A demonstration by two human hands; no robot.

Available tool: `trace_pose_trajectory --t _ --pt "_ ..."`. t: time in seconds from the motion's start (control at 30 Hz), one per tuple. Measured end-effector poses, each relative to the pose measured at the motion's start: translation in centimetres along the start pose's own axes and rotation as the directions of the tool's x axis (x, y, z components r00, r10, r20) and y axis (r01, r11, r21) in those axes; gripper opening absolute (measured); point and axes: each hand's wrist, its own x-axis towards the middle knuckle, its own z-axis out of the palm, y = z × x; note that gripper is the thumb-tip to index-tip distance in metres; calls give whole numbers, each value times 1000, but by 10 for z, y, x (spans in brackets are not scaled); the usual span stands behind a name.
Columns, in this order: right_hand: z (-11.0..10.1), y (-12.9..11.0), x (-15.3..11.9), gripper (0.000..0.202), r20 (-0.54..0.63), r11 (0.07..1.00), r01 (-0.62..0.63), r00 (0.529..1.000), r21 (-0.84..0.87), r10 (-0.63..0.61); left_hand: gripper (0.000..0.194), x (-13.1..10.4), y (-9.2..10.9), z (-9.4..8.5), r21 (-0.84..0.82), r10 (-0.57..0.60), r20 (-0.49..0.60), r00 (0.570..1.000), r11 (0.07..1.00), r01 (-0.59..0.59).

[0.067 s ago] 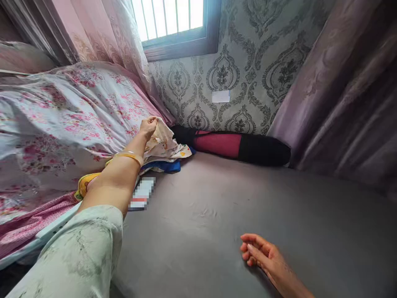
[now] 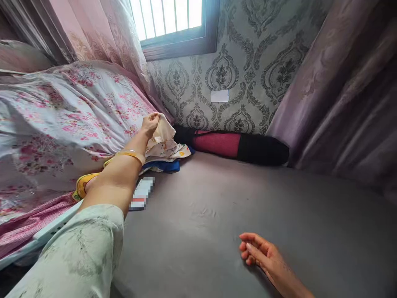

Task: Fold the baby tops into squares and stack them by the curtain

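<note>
My left hand (image 2: 151,124) is closed on the upper corner of a cream cloth (image 2: 164,130), which it lifts above a small pile of clothes. Under that cloth lie a printed cream garment (image 2: 169,152) and a blue one (image 2: 170,166), partly hidden behind my forearm. My right hand (image 2: 259,250) is low on the right, over the grey sheet (image 2: 198,231), with its fingers loosely curled and a little apart. Nothing shows in it.
A black and red long bag (image 2: 217,143) lies along the patterned wall. Near my left forearm is a blurred white packet (image 2: 142,192). Floral fabric (image 2: 83,116) covers the left side. A curtain (image 2: 325,103) hangs at right.
My left hand has risen slightly and moved a little to the right, lifting the cream cloth's corner. My right hand looks the same.
</note>
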Motion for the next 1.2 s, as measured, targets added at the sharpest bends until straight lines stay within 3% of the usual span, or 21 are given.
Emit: trace_pose_trajectory --t 0.1,0.37,0.73,0.83,0.97,1.1,1.2 --pt "-1 4 1 45 9 1000 10 1000 -6 -10 16 1 18 23 -172 25 -13 1000 985 -27" --pt "-4 5 3 41 28 999 35 999 -20 -35 9 -31 73 70 -498 16 222 975 861 99" --pt "-3 6 3 38 50 998 70 996 4 -71 22 -93 92 113 -594 -86 456 886 712 375" --pt "-2 4 3 39 54 997 62 996 48 -64 22 -119 96 125 -582 -112 548 829 662 473" --pt "-1 -4 1 43 75 997 44 996 65 -49 24 -157 103 138 -530 -159 680 716 569 629" --pt "-4 -24 2 49 96 989 95 992 -110 -84 24 -189 107 144 -494 -173 756 632 484 722" --pt "-12 -49 7 48 12 960 200 979 -194 -202 22 -208 110 147 -483 -111 798 592 470 739"
